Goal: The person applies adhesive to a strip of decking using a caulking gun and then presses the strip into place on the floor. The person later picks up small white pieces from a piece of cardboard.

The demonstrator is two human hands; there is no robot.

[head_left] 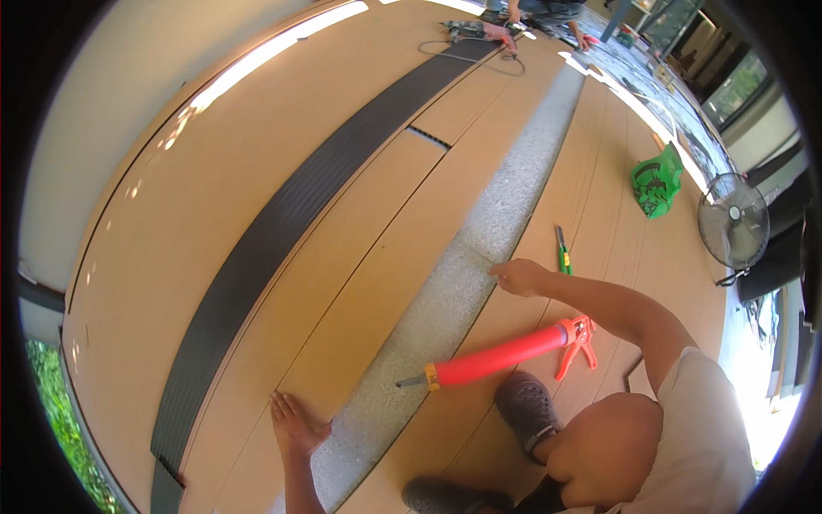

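My left hand (298, 426) lies on a tan floor plank (342, 343), fingers stretched out and the thumb at the plank's edge beside a gap. Across that strip of bare grey concrete (445, 300), my right hand (518, 277) is closed, its fingertips at the edge of the planks on the right. Whatever it may pinch is hidden or too small to name. Below my right forearm rests a red caulking gun (505, 355), its nozzle pointing over the concrete. A green utility knife (562, 250) lies on the planks just beyond my right wrist.
A dark grooved strip (282, 206) runs lengthwise on the left. At the far end, a corded power drill (479, 32) lies near a crouching person (548, 12). To the right are a green plastic bag (658, 182) and a black fan (734, 220). My shoe (524, 411) stands near the caulking gun.
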